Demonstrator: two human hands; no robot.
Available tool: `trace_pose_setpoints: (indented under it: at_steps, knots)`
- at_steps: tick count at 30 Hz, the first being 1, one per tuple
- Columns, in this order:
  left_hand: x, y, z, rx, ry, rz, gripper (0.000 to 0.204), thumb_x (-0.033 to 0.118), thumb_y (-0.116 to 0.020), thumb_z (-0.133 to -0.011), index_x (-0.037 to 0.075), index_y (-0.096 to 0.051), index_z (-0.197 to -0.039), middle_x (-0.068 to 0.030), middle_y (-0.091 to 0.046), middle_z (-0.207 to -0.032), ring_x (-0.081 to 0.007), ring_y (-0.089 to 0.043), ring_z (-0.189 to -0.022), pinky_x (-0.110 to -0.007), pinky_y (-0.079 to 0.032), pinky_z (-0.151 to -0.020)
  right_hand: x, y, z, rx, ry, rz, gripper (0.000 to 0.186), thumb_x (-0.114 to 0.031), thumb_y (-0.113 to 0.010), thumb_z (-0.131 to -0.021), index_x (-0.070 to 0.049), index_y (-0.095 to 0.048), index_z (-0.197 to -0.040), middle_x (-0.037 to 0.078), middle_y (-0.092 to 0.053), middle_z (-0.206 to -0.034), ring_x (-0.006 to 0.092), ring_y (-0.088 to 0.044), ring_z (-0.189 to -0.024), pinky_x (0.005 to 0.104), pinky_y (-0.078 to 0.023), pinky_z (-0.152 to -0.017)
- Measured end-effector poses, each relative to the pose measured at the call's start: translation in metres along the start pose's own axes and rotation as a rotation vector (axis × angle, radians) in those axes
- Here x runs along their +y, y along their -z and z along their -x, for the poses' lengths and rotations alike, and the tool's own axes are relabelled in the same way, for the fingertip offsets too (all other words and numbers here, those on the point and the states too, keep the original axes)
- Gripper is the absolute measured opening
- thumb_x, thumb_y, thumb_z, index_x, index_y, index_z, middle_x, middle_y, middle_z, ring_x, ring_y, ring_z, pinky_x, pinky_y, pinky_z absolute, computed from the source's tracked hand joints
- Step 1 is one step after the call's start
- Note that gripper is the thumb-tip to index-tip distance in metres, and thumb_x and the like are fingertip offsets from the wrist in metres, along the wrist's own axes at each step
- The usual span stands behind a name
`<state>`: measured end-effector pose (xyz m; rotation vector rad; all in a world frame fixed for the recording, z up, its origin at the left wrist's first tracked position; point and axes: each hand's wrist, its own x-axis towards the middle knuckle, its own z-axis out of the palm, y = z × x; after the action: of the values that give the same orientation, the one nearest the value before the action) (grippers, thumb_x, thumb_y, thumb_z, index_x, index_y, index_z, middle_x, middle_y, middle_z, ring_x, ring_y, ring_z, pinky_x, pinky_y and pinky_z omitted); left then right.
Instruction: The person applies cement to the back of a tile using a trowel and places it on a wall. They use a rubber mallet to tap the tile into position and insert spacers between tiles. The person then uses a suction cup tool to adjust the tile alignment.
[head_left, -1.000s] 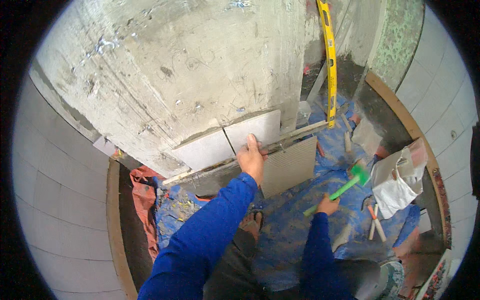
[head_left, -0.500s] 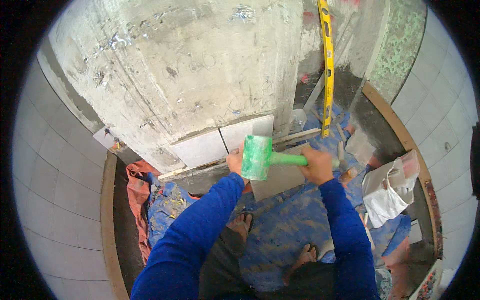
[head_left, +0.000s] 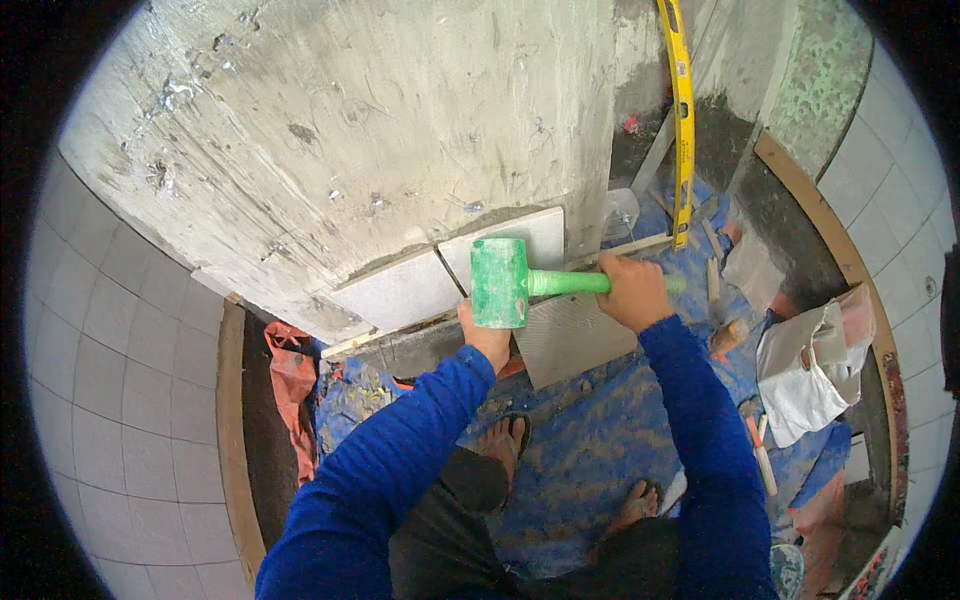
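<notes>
Mallet point(head_left: 499, 283), green, near centre of view: from its head, your right hand point(head_left: 637, 292) closes round the handle point(head_left: 565, 282) at three o'clock; your left hand point(head_left: 485, 340), at six, is partly hidden, its grip indeterminable. White tile point(head_left: 398, 293) sits at nine.

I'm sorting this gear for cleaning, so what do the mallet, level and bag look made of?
Mallet: probably rubber or plastic, matte green with whitish scuffs. Level: likely painted metal, smooth bright yellow, though plastic is possible. Bag: perhaps woven plastic, white and stiffly creased; any weave is too small to confirm.
</notes>
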<state>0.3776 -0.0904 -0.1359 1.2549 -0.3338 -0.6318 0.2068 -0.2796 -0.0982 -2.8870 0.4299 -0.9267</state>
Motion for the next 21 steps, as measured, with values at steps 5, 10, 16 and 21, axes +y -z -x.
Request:
trace_pose_setpoints:
  at_steps: [5,10,16,21]
  knots:
    - [-0.017,0.013,-0.013,-0.039,0.042,0.073,0.027,0.006,-0.066,-0.099,0.004,-0.063,-0.126,-0.0143,-0.069,-0.118,-0.0281,-0.072,-0.1,-0.038,-0.062,-0.084,-0.004,-0.008,-0.002,-0.095,-0.174,0.121,0.031,-0.025,-0.077,-0.076,-0.011,-0.06,-0.099,0.011,-0.072,-0.085,0.0342,-0.073,-0.075,0.0501,-0.056,-0.065]
    - [-0.005,0.006,-0.008,-0.044,-0.442,-0.623,0.029,0.013,-0.067,-0.099,0.002,-0.063,-0.126,-0.0134,-0.069,-0.118,-0.0272,-0.071,-0.103,-0.038,-0.062,-0.084,-0.004,0.01,0.014,-0.136,0.012,0.009,0.029,-0.024,-0.076,-0.077,-0.012,-0.06,-0.098,0.011,-0.073,-0.086,0.0348,-0.073,-0.077,0.0508,-0.055,-0.066]
    - [-0.001,-0.001,-0.005,0.026,0.031,0.048,0.025,0.002,-0.071,-0.093,-0.005,-0.066,-0.116,-0.0149,-0.072,-0.105,-0.0271,-0.073,-0.093,-0.039,-0.063,-0.078,-0.003,0.008,0.004,-0.187,-0.044,0.013,0.026,-0.027,-0.075,-0.078,-0.012,-0.062,-0.096,0.012,-0.072,-0.085,0.0359,-0.072,-0.079,0.0518,-0.054,-0.067]
    - [-0.003,0.008,-0.01,-0.081,-0.047,0.076,0.02,0.002,-0.071,-0.094,-0.004,-0.067,-0.112,-0.0125,-0.072,-0.102,-0.0217,-0.071,-0.081,-0.036,-0.06,-0.072,-0.009,0.01,0.018,-0.21,-0.239,0.033,0.033,-0.032,-0.076,-0.079,-0.01,-0.064,-0.1,0.015,-0.073,-0.09,0.0385,-0.071,-0.084,0.0525,-0.055,-0.072]
